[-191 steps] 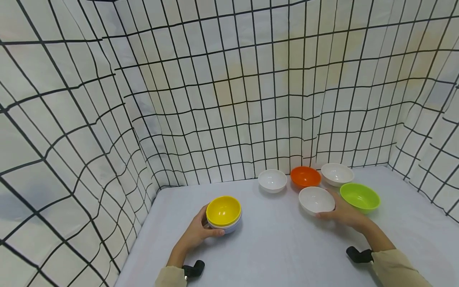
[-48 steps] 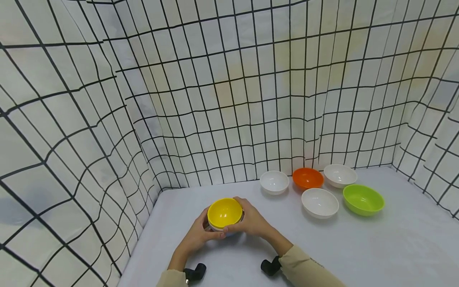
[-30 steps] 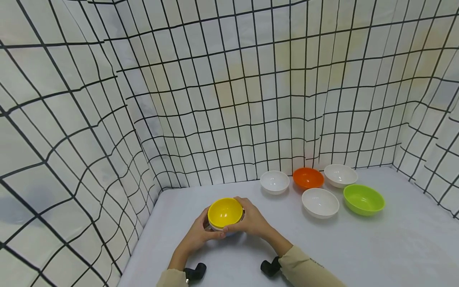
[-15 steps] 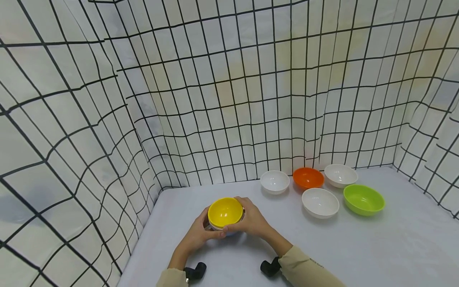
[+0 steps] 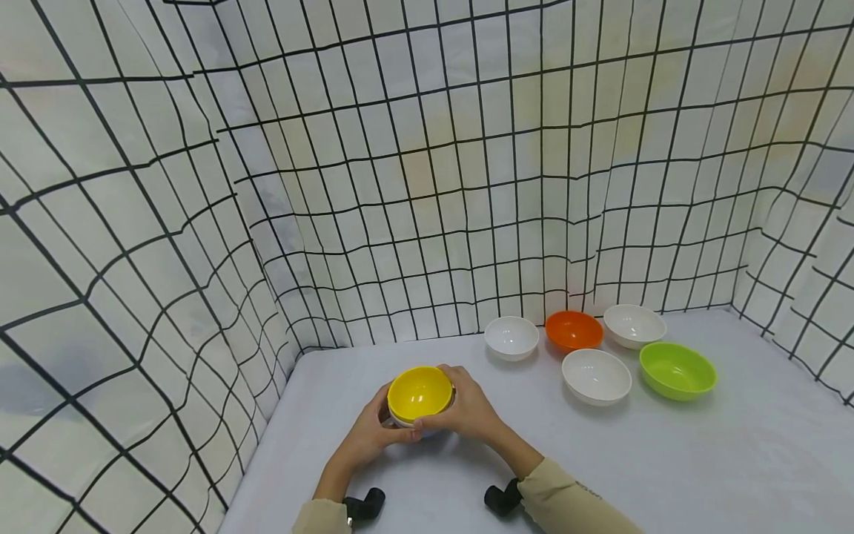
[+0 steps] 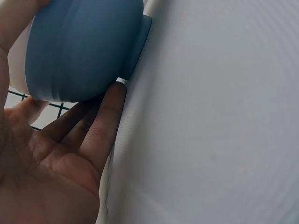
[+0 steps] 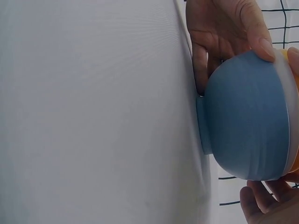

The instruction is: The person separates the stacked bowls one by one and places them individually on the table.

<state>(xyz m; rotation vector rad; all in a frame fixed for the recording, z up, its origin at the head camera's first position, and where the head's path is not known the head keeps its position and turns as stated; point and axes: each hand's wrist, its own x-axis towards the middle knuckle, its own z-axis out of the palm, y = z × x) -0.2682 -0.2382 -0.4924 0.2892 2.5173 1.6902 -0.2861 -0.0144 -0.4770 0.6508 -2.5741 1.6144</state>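
A stack of nested bowls sits at the left middle of the table, with a yellow bowl [image 5: 420,393] on top, a white bowl [image 7: 286,81] under it and a blue bowl [image 7: 247,116] at the bottom. In the right wrist view the blue bowl's foot is right at the cloth. My left hand [image 5: 370,430] grips the stack from the left, its thumb across the front of the blue bowl. From the right, my right hand [image 5: 467,408] holds the stack, its thumb just below the yellow rim. The two thumb tips nearly meet; the far fingers are partly hidden behind the bowls.
To the right stand several separate bowls: a small white bowl [image 5: 511,338], an orange bowl [image 5: 574,331], a back white bowl [image 5: 634,326], a front white bowl [image 5: 596,377] and a green bowl [image 5: 677,371]. A black-gridded white backdrop [image 5: 427,185] rises behind the white-covered table [image 5: 667,467].
Over six seconds ago my right hand was on the front white bowl; it has since left it there and moved left to the stack. Over the last second both hands have barely moved.
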